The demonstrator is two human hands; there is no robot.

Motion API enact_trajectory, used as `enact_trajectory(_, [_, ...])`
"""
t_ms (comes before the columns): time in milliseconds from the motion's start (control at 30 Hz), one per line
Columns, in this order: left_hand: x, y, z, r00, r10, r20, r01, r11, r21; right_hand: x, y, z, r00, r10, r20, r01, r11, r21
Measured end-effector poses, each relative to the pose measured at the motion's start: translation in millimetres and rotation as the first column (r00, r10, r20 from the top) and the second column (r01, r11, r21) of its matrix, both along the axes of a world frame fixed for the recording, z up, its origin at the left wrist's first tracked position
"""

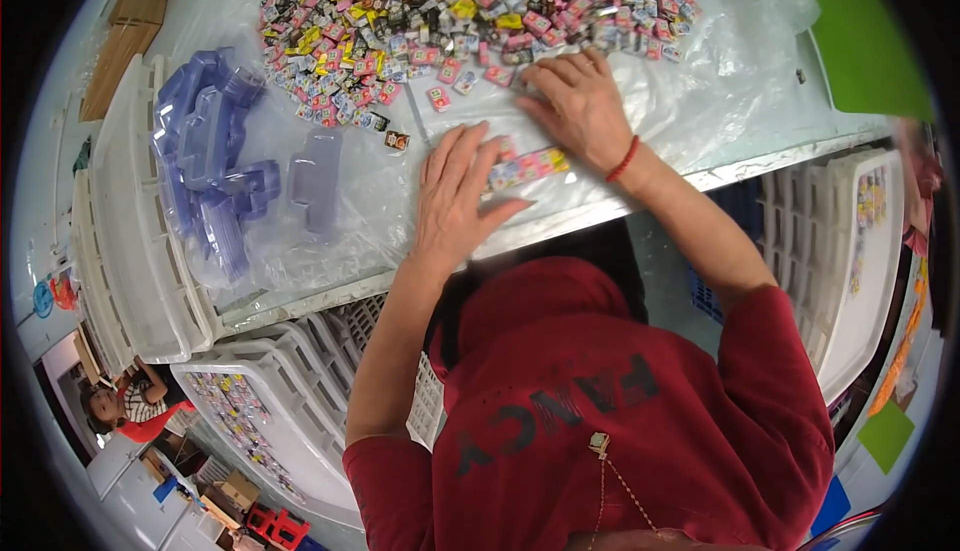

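A short row of small pink, yellow and blue boxes (528, 169) lies near the table's front edge, its left end covered by my left hand (452, 191). That hand rests flat with fingers stretched and the thumb spread along the near side. Just beyond the row, my right hand (583, 106) is at the near edge of a big heap of tiny packets (420, 26). Its fingers are bent, the thumb stands apart, and nothing shows in it. A few loose packets (438, 99) lie between the heap and my left hand.
Purple plastic trays (205, 141) are piled at the left, with one single tray (316, 183) beside them. Clear plastic sheeting covers the table. White crates (265, 421) stand below left, others (850, 261) at right. A person (125, 401) is at far lower left.
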State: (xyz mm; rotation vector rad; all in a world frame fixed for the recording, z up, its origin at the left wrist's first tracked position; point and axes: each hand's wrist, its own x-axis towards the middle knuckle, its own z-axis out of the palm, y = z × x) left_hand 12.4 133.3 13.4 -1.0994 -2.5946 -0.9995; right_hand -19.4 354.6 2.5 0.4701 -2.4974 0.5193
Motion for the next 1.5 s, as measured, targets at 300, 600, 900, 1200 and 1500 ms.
enact_trajectory(300, [0.9, -0.9, -9.8, 0.996, -0.087, -0.028, 0.085, 0.995, -0.049, -6.8, -10.1, 9.2, 0.992, -0.069, 0.110, 0.072, 0.997, -0.024])
enact_trajectory(600, [0.2, -1.9, -9.8, 0.997, -0.071, 0.006, 0.071, 0.997, -0.009, 30.9, 6.5, 22.9, 0.927, 0.306, 0.216, -0.308, 0.951, -0.026])
enact_trajectory(900, [1.6, -2.6, -9.8, 0.997, -0.074, -0.004, 0.074, 0.997, -0.030, 36.4, -3.3, 8.5, 0.945, 0.289, 0.152, -0.283, 0.957, -0.062])
enact_trajectory(1200, [0.3, -3.3, -10.2, 0.998, -0.068, 0.001, 0.068, 0.997, -0.027, 46.5, -7.1, 3.2, 0.963, 0.252, 0.099, -0.247, 0.967, -0.066])
enact_trajectory(1500, [1.7, -3.4, -9.9, 0.997, -0.078, 0.003, 0.078, 0.997, -0.028, 26.2, -14.8, 10.8, 0.970, 0.140, 0.201, -0.101, 0.976, -0.194])
